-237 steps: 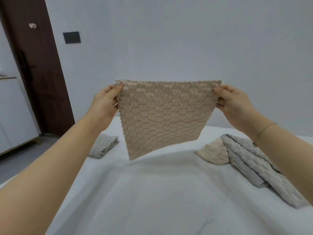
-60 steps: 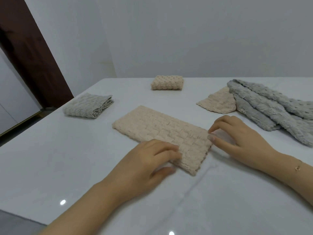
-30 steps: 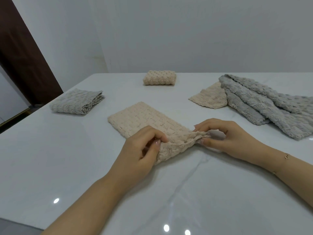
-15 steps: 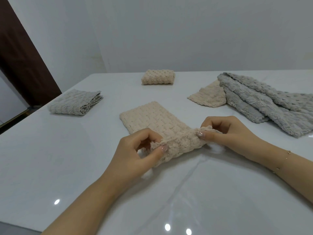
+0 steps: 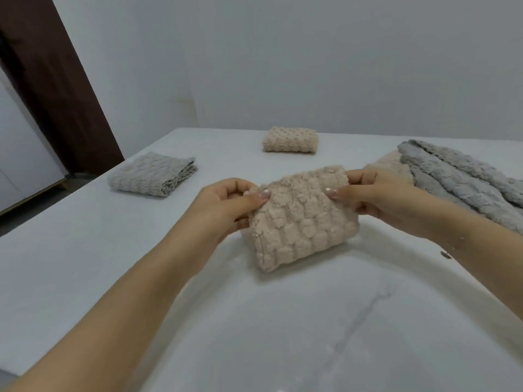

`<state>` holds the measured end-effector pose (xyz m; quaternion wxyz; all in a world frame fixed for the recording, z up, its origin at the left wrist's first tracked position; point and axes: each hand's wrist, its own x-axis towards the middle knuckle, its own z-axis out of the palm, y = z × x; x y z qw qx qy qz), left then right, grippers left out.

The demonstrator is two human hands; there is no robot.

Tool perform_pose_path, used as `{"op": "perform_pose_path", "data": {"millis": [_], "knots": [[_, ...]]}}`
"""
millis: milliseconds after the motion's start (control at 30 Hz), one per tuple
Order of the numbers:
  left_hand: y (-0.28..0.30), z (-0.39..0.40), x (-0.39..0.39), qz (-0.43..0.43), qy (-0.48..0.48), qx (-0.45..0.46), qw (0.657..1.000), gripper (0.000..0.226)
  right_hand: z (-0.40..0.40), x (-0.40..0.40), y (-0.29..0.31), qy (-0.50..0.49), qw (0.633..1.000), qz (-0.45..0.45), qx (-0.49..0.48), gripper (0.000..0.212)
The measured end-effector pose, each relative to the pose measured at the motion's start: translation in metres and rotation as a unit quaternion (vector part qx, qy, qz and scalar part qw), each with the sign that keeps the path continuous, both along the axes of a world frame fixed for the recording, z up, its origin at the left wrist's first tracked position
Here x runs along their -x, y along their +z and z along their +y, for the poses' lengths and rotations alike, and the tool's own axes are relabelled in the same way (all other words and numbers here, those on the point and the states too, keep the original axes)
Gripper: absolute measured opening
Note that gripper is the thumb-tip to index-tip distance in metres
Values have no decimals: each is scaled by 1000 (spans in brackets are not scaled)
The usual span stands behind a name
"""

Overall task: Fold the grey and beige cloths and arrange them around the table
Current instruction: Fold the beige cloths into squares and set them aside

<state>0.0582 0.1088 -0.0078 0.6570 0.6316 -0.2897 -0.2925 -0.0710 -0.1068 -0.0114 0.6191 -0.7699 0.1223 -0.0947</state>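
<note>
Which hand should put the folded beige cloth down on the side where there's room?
Probably the left hand. It already pinches the beige cloth, and bare table lies on its side. The right hand has the unfolded grey cloths beside it.

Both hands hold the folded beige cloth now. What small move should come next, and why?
Probably lower the beige cloth onto the table and press it flat: the left hand and right hand pinch its far corners, and the fold looks complete.
</note>
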Motion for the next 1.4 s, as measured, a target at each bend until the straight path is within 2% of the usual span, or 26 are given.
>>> {"op": "perform_pose_path", "data": {"millis": [67, 167, 267, 367, 433, 533, 700, 800, 967, 1133, 1200, 1267, 1300, 1400], "knots": [[6, -9, -24, -22, 14, -32, 999, 7, -2, -21, -2, -26, 999, 28, -9, 42], [5, -19, -56, -11, 5, -70, 997, 6, -2, -47, -9, -60, 996, 52, -35, 26], [-14, -24, -79, -11, 19, -99, 995, 7, -1, -63, -20, -81, 992, 68, -72, 29], [-34, -26, -91, -51, 56, -147, 986, 9, 0, -72, -29, -113, 988, 80, -63, 27], [-40, -27, -94, -57, 75, -140, 986, 8, 4, -77, -30, -141, 986, 80, -22, 13], [-44, -28, -97, -60, 78, -115, 989, 8, 7, -80, -32, -170, 983, 63, 28, 24], [-53, -29, -103, -87, 101, -113, 985, 10, 8, -82, -31, -180, 980, 74, 40, 24], [-56, -29, -102, -154, 117, -130, 972, 12, 5, -81, -32, -180, 980, 86, 23, 16], [-58, -26, -97, -270, 154, -155, 938, 12, 4, -72, -30, -167, 980, 89, -60, 30], [-40, -21, -78, -318, 214, -74, 921, 22, 9, -62, -29, -174, 978, 76, -86, 34], [-33, -22, -59, -358, 173, -45, 917, 27, 12, -63, -30, -194, 975, 64, -83, 34], [-31, -29, -37, -397, 70, -63, 913, 37, 15, -64, -31, -210, 974, 57, -68, 35], [-33, -32, -28, -432, 20, -104, 896, 42, 16, -65, -31, -214, 974, 55, -58, 34], [-47, -39, -19, -509, -63, -276, 813, 54, 15, -64, -33, -212, 975, 54, -50, 33]]}}
